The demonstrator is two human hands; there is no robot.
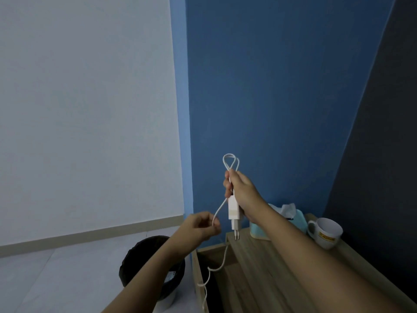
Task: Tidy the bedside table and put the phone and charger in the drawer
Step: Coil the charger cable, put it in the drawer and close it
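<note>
Bare forearms, no sleeves; left hand [200, 224], right hand [241, 188].

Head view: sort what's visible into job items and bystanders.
Job: charger and its cable, gripped by right hand and left hand; open drawer; bedside table.
Bystanders: mug, tissue box, black bin.
</note>
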